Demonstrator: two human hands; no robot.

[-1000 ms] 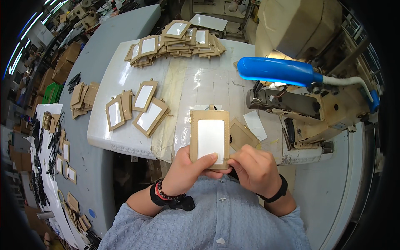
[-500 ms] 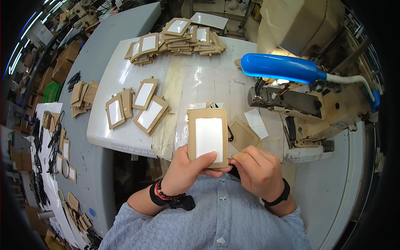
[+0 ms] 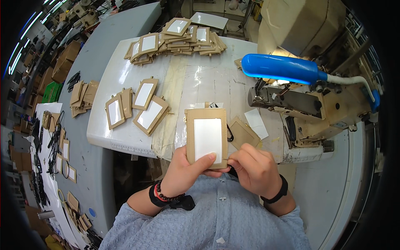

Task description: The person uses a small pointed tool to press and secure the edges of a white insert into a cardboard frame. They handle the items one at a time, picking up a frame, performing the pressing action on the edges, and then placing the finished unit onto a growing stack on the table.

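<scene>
A tan card holder (image 3: 190, 137) with a white window stands nearly upright in front of me. My left hand (image 3: 183, 168) grips its lower left part, thumb flat on the window and fingers behind. At its lower right edge my right hand (image 3: 255, 168) is closed in a pinch. A fine dark line, perhaps a thread, runs from that edge to the fingertips; what they hold is too small to make out. Beyond the right hand, another tan holder (image 3: 246, 132) lies on the worktable beside a white card (image 3: 256, 123). A small black loop shows by the held holder's right edge.
A sewing machine (image 3: 333, 108) with a blue lamp (image 3: 279, 68) over it stands at the right. Finished-looking holders (image 3: 144, 95) lie left of centre, and a large heap of holders (image 3: 177, 27) sits at the back. More tan pieces (image 3: 83, 96) rest on the grey side table (image 3: 89, 154).
The held card holder has shifted slightly left, and my right hand has moved a little up and left with it. The grip of both hands looks the same.
</scene>
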